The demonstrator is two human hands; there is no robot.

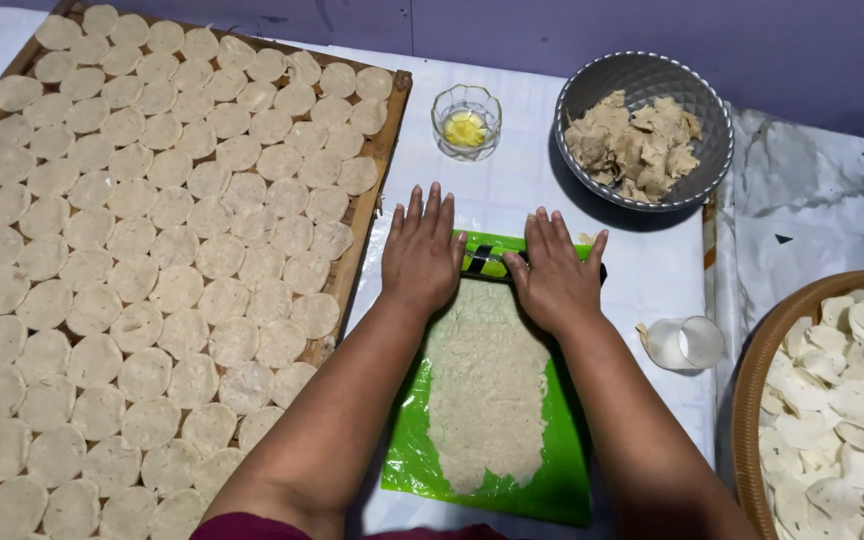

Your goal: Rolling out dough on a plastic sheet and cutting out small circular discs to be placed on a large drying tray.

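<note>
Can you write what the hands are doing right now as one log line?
left hand: flat on roller | right hand: flat on roller | dough sheet: spread on green mat

- A home food-making spot, worked on a covered surface.
- At nine o'clock, a woven tray (377,150) packed with thin dough rounds (152,290).
- At one o'clock, a metal bowl (642,75) of dough lumps.
- At four o'clock, a basket (752,400) of cut rounds.

No packages, signs or screens were seen in the head view. One label only — a yellow-green band with black marks, wrapped round the roller (497,262), lying crosswise on the mat's far end, partly covered by both hands.
</note>
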